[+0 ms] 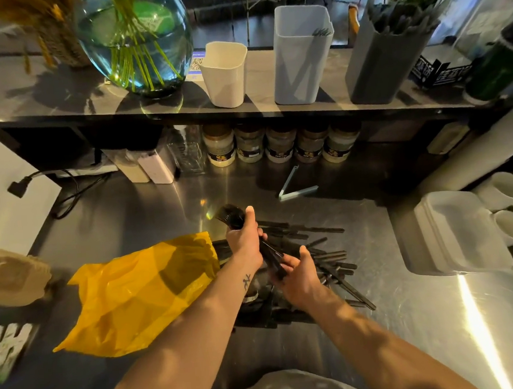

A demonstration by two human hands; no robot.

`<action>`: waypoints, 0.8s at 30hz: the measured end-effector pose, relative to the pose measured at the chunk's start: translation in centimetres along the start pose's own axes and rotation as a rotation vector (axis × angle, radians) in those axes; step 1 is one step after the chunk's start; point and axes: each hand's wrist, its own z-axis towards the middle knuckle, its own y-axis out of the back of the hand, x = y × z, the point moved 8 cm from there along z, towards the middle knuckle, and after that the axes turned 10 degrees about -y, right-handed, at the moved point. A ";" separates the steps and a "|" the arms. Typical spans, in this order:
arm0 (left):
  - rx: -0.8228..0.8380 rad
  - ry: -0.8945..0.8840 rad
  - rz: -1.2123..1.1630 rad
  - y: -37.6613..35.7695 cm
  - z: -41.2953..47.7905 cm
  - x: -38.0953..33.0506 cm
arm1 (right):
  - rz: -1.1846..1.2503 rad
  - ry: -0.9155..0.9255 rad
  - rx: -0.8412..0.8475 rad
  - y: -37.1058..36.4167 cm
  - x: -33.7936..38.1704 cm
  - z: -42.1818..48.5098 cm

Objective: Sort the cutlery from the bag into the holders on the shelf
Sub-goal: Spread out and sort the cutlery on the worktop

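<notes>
Head view shows both hands wrapped round one bundle of black cutlery (231, 216): the left hand (244, 241) grips it just under the rounded heads, and the right hand (300, 275) holds the handle ends. The step looks like gathering matching pieces. A loose pile (321, 250) lies beneath on the tabletop (412, 320), beside the yellow bag (140, 292). Next, the bundle probably needs lifting to the shelf (57, 96), where a cream holder (224, 77), a pale grey holder (298, 62) and a stocked dark holder (389, 61) stand.
</notes>
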 end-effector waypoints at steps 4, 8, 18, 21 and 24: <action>0.027 0.047 0.027 -1.1 -1.3 1.9 | 0.176 0.034 0.043 -1.5 0.8 -0.3; 0.022 0.100 0.015 -1.2 -2.1 3.1 | 0.225 0.067 -0.016 -1.4 1.6 -0.7; 0.173 0.055 0.263 -1.8 -4.2 1.4 | -0.136 0.037 -0.025 -3.0 0.4 -1.8; 0.268 0.058 0.393 -1.9 -4.6 -0.1 | -0.386 0.160 -0.064 -3.0 2.4 -3.6; 0.456 0.003 0.532 -2.9 -4.6 -1.7 | -0.409 0.351 -0.076 -3.4 6.5 -5.2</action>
